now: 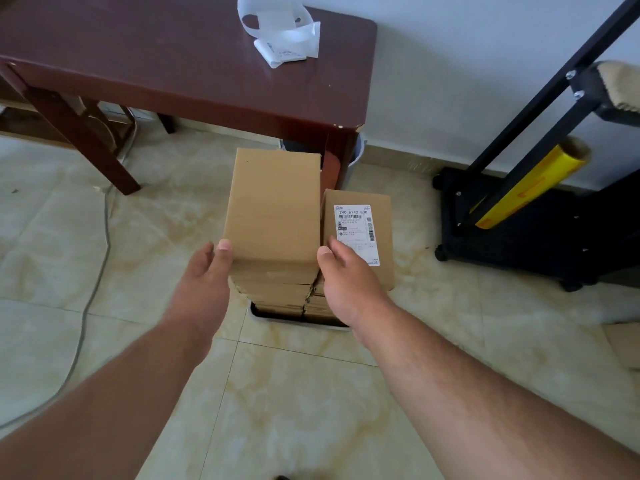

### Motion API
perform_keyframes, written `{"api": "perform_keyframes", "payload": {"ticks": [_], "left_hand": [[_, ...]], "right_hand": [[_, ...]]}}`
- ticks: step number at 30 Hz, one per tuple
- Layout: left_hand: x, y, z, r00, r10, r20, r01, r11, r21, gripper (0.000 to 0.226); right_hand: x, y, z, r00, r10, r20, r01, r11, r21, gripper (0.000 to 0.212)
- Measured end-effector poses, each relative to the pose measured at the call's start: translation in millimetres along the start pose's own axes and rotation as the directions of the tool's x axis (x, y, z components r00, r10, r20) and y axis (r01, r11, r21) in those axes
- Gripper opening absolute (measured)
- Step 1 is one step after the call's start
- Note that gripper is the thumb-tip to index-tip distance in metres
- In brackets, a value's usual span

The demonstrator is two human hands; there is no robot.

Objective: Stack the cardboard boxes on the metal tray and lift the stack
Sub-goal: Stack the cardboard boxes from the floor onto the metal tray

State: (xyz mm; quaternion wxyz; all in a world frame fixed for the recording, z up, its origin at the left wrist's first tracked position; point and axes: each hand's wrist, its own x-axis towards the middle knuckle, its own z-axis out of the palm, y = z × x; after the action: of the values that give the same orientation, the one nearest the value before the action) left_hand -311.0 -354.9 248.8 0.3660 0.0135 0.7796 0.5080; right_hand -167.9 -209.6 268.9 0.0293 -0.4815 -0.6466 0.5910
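Two stacks of brown cardboard boxes stand side by side on a metal tray [294,318] on the tiled floor. The taller left stack ends in a plain top box [273,206]. On the lower right stack the top box [360,233] carries a white shipping label. My left hand [204,275] presses its thumb and fingers against the near left corner of the plain top box. My right hand [343,275] grips that box's near right corner, its fingers lying over the labelled box. Most of the tray is hidden under the boxes.
A dark brown table [194,64] with white label backing paper [284,32] stands behind the stacks, a bin under its right end. A black metal cart [540,216] holding a yellow film roll [533,185] sits at the right. A grey cable [93,271] runs along the floor at left.
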Motion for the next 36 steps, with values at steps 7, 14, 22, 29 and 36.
{"api": "perform_keyframes", "payload": {"ticks": [7,14,22,29,36], "left_hand": [[-50.0,-68.2,4.5,0.968,-0.251,-0.003,0.25,0.966,0.07,0.068],[-80.2,-58.5,59.1,0.965,-0.237,0.112,0.217,0.962,0.165,0.047],[-113.8,-20.0,148.4,0.974,-0.063,0.218,0.013,0.974,0.225,0.051],[-166.4,-6.3,240.5,0.944,-0.027,0.33,-0.065,0.962,0.264,0.054],[-218.7,-3.7,347.2,0.9,0.006,0.435,-0.168,0.927,0.335,0.056]], "right_hand": [[-23.9,39.8,-19.1,0.997,0.077,-0.015,-0.076,0.994,0.084,0.043],[-51.5,73.6,-64.0,0.988,0.139,-0.068,-0.134,0.988,0.078,0.052],[-77.0,99.4,-137.5,0.978,0.169,-0.127,-0.15,0.978,0.148,0.051],[-107.9,149.6,-226.8,0.962,0.189,-0.196,-0.148,0.968,0.203,0.051],[-140.2,208.3,-322.2,0.933,0.214,-0.288,-0.139,0.956,0.26,0.053]]}}
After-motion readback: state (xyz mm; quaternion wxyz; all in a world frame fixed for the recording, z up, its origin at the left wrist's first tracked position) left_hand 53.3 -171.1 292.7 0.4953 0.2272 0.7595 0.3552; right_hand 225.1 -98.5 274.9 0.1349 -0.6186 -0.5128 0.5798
